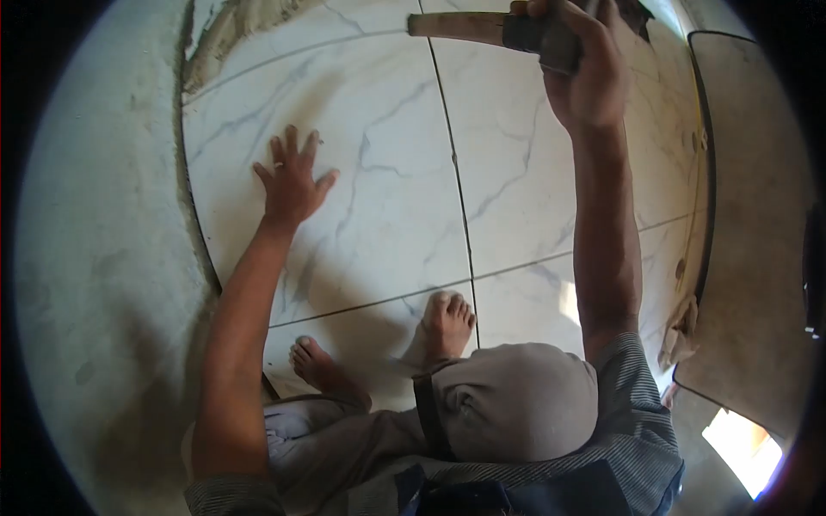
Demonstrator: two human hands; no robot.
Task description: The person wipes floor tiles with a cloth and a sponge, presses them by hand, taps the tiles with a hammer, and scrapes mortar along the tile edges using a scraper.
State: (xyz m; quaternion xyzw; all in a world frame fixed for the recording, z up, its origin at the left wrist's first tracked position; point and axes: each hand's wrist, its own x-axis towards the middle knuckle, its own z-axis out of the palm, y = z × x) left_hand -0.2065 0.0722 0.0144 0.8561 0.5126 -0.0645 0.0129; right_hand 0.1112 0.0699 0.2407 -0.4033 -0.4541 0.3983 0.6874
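Observation:
My left hand [292,185] lies with fingers spread on a large white tile [387,215] with grey veins. My right hand [594,86] is raised at the top right, wrapped round the dark, blocky head end of a hammer [460,27]. The hammer's wooden handle points left over the tiles. Part of the head is hidden by my fingers. Another veined tile [516,172] is beneath my right arm, with a dark open joint between the two.
A bare plastered wall [103,215] runs along the left. Rough mortar [237,39] shows at the top left. A brown board-like panel [753,215] stands at the right, with a crumpled cloth-like piece [680,334] by its edge. My bare feet [449,325] are on the nearer tiles.

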